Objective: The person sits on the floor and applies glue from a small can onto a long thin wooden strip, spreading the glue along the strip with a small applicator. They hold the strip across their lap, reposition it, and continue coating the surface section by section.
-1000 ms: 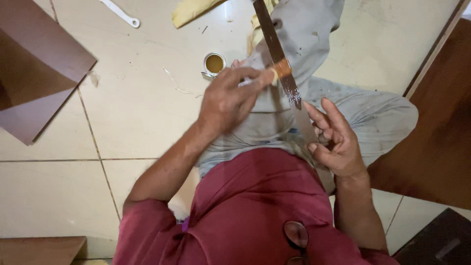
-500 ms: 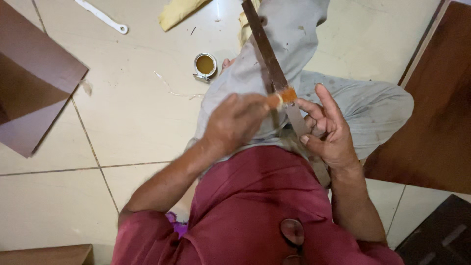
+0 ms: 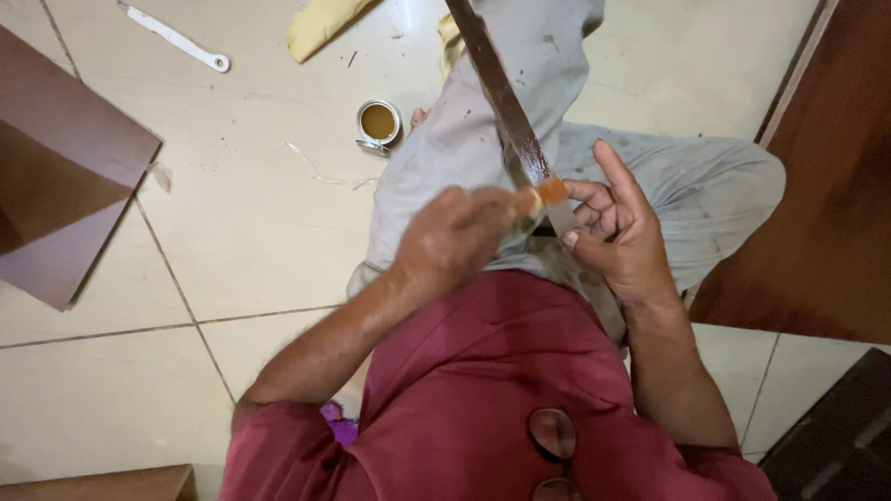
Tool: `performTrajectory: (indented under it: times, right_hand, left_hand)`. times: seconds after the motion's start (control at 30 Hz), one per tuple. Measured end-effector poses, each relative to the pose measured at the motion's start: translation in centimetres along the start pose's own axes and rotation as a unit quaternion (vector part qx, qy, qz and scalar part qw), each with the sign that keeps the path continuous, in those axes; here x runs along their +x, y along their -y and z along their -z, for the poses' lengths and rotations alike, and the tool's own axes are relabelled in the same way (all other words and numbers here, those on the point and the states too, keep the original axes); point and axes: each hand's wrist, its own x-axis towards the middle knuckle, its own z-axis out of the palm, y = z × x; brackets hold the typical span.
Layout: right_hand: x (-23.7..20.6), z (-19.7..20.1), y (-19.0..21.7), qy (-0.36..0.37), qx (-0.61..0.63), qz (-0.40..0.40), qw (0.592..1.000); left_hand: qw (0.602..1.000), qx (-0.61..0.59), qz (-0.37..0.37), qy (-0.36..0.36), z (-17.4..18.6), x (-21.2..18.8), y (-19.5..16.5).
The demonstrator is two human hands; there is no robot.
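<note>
Wooden strip [image 3: 501, 97] held, brush [image 3: 543, 195] touching

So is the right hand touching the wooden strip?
Touching. The head view shows the right hand with its fingers curled around the strip just below the brush tip.

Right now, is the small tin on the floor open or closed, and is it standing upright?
Open and upright. The small tin shows brown liquid inside its round rim, with no lid over the opening. It stands on the tiled floor.
</note>
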Motion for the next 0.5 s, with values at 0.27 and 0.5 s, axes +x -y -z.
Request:
performTrajectory:
  times: [0.27, 0.5]
  right_hand:
    - [-1.6, 1.4, 0.5, 0.031, -0.047, -0.038, 0.998]
    - [-2.8, 1.8, -0.5, 0.016, -0.043, -0.023, 0.999]
  left_hand:
    - [0.997, 0.061, 0.042, -0.026, 0.0, 0.1, 2.1]
    - [0.997, 0.050, 0.043, -0.031, -1.1, -0.5, 2.0]
